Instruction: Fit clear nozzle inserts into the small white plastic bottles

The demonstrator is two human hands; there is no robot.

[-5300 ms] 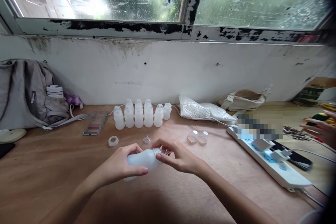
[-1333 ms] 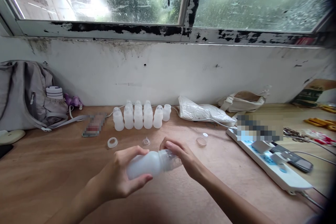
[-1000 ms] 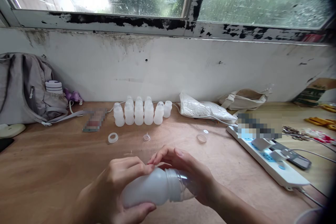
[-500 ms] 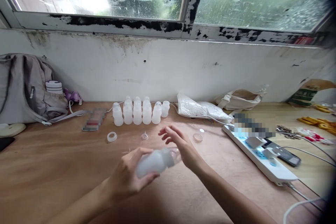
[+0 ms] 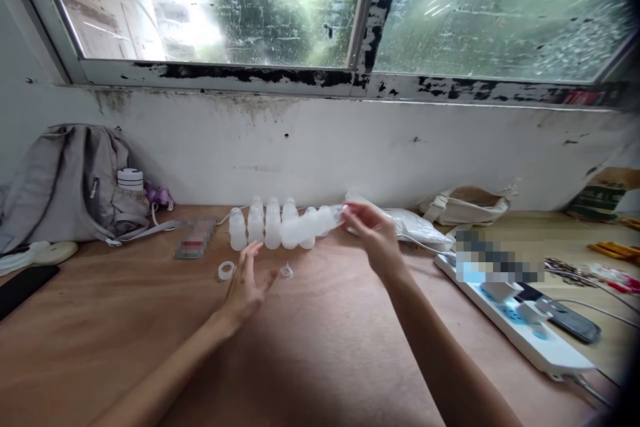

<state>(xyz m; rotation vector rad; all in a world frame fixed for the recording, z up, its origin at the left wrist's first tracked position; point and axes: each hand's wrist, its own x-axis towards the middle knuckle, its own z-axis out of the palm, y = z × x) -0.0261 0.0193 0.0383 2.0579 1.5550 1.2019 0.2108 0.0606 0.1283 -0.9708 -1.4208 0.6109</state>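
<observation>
My right hand (image 5: 374,235) pinches a frosted baby bottle (image 5: 320,223) by its clear cap end. Blurred by motion, the bottle lies tilted almost on its side, base to the left, in front of the right end of a row of similar bottles (image 5: 273,230). My left hand (image 5: 246,285) holds nothing, its fingers apart above the table. Just left of those fingers lies a white screw ring (image 5: 227,271). A clear bottle nipple (image 5: 287,271) rests on the wood to the right of my left thumb.
A grey backpack (image 5: 75,180) and a flat printed packet (image 5: 195,240) are at the left. Behind my right hand lie a white plastic bag (image 5: 420,227) and a beige pouch (image 5: 467,205). A power strip (image 5: 520,323) with plugs and cables runs along the right, beside a phone (image 5: 575,323).
The bottle has passed from my left hand to my right and moved back toward the row. My left hand has let go and opened. The view has tilted up slightly.
</observation>
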